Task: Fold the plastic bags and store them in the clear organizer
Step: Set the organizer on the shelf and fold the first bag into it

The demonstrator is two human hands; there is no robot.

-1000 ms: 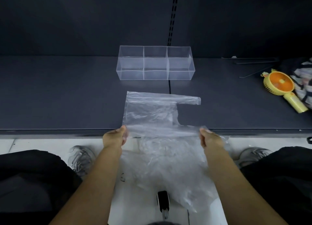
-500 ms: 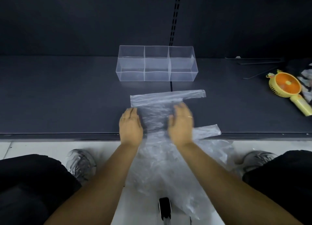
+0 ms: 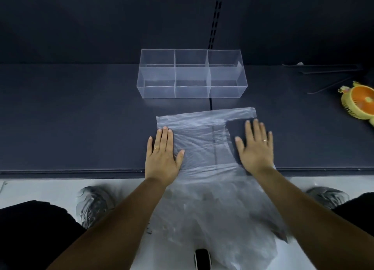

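Observation:
A clear plastic bag lies flat on the dark shelf, its top edge and one handle strip toward the back. My left hand presses flat on the bag's left edge, fingers straight. My right hand lies flat at the bag's right side, over the handle cut-out. More clear plastic hangs off the shelf's front edge between my arms. The clear organizer, with three compartments that look empty, stands just behind the bag.
A yellow and orange hand-held fan lies at the right edge of the shelf. Thin dark rods lie at the back right. Grey shoes and a black wheel sit on the white floor below.
My hands let go of the bag's handles, laid the bag on the shelf, and then spread apart from its middle to its left and right sides, flattening it.

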